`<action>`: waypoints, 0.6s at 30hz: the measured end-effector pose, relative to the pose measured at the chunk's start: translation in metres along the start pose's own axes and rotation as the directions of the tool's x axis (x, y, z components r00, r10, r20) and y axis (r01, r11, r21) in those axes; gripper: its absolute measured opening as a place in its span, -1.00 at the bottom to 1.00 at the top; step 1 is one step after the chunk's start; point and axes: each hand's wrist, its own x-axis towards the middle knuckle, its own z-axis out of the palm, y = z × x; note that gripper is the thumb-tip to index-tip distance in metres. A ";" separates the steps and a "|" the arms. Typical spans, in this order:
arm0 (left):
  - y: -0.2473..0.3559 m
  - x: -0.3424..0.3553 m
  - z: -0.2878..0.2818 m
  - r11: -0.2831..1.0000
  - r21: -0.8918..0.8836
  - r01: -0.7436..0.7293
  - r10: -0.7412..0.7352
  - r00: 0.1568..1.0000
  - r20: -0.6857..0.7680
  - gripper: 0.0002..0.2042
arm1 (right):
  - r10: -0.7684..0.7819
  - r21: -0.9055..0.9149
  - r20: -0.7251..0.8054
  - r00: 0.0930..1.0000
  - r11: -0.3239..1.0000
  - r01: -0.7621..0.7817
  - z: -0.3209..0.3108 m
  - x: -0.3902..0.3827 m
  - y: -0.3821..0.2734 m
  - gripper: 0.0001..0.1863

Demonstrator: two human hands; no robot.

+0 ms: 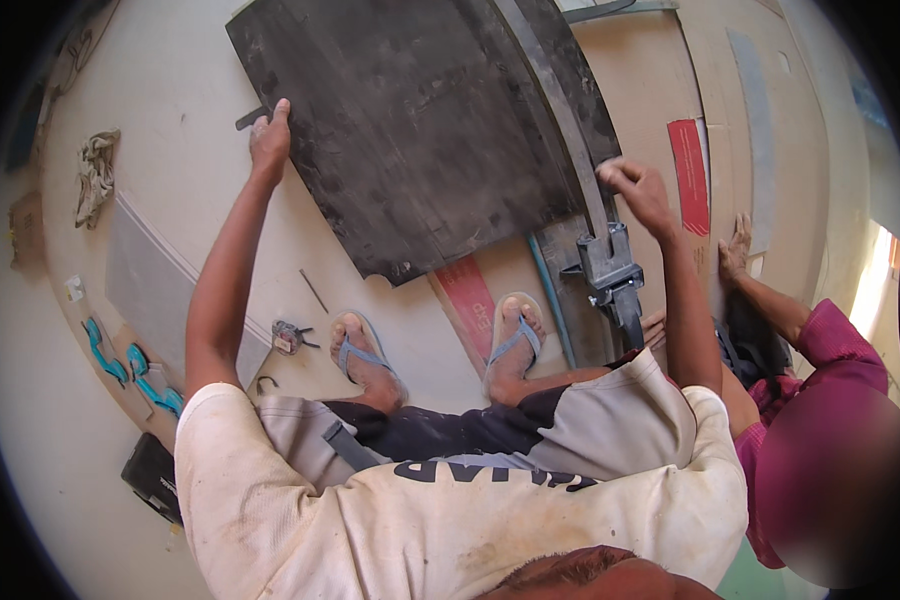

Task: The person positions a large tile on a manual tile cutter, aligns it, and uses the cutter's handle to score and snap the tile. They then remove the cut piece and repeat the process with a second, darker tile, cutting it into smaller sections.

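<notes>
My left hand [272,140] grips the left edge of a large dark slab [410,120], beside a short dark strip [250,118]. My right hand [634,188] is closed at the slab's right edge, its fingertips slightly blurred; what they hold is unclear. A long grey metal rail [550,110] lies along the slab's right side. At its near end, below my right hand, is a grey and black sliding tool [606,275].
A co-worker in maroon [820,330] crouches at the right, hand [733,250] on cardboard [730,170]. Leftward lie a crumpled cloth [95,175], pale board [170,270], turquoise tools [140,375], small clustered tool [288,336] and black case [150,470]. My sandalled feet are below the slab.
</notes>
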 end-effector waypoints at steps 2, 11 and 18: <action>0.008 -0.003 -0.009 0.992 -0.105 0.066 -0.052 0.991 0.126 -0.39 | 0.139 0.090 0.307 0.942 0.981 -0.174 0.003 -0.026 0.014 -0.68; 0.023 -0.007 -0.025 0.999 0.039 -0.015 0.013 0.999 0.047 -0.49 | 0.244 0.328 0.518 0.820 0.829 -0.454 0.011 -0.035 0.024 -0.63; 0.009 -0.004 -0.029 0.993 0.083 -0.079 0.077 0.996 0.034 -0.47 | 0.311 0.287 0.488 0.816 0.825 -0.486 0.017 -0.045 0.003 -0.65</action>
